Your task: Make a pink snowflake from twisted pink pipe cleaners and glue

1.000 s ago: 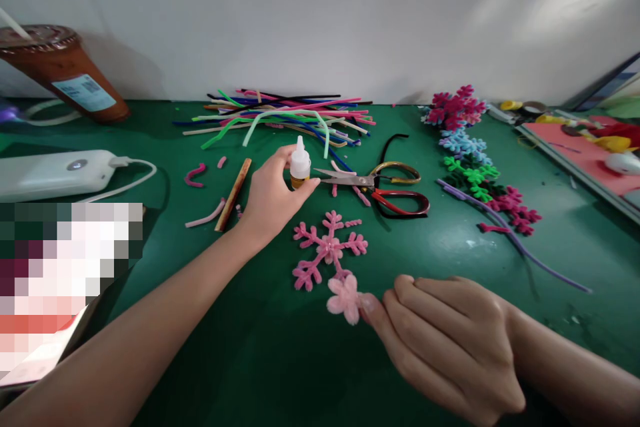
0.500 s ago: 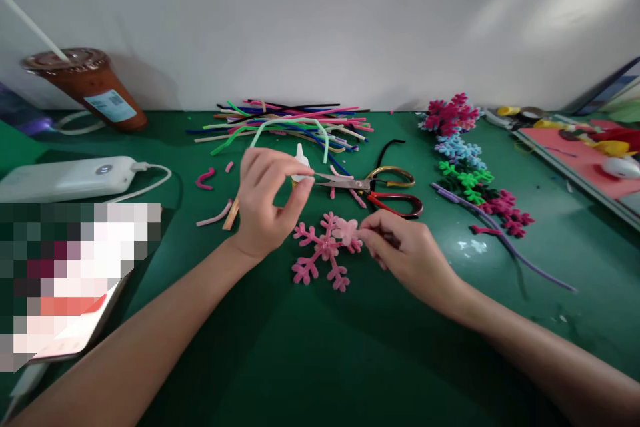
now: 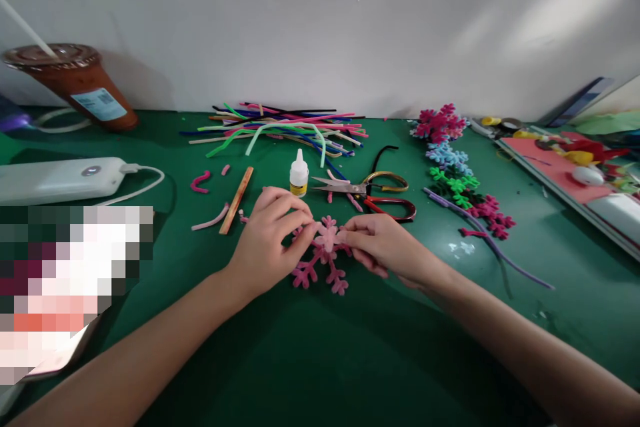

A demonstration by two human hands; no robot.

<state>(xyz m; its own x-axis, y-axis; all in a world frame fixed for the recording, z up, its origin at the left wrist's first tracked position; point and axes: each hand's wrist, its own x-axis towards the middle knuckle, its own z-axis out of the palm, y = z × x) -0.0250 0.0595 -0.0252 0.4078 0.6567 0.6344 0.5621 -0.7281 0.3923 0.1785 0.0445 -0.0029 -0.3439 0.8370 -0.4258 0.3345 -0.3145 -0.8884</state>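
A pink pipe-cleaner snowflake [image 3: 336, 278] lies flat on the green table in front of me. Over its middle is a small pale pink flower-shaped piece [image 3: 327, 238]. My left hand [image 3: 275, 237] pinches the flower's left edge between thumb and fingertips. On the opposite side, my right hand [image 3: 385, 241] is closed on its right edge. Whether the flower touches the snowflake beneath I cannot tell. Just beyond my hands stand a white glue bottle [image 3: 299, 175], upright, and scissors [image 3: 367, 190] with blades apart, lying on the table.
Loose pipe cleaners [image 3: 285, 121] are piled by the wall. Finished-looking coloured snowflakes [image 3: 453, 180] and a purple pipe cleaner [image 3: 495, 247] lie at right. A wooden stick [image 3: 237, 200], power bank [image 3: 60, 179], blurred-out phone [image 3: 65, 353] and drink cup [image 3: 95, 90] are at left.
My right hand has moved left with the pale flower, bringing it over the snowflake's centre. My left hand has come down from near the glue bottle to the flower's left edge.
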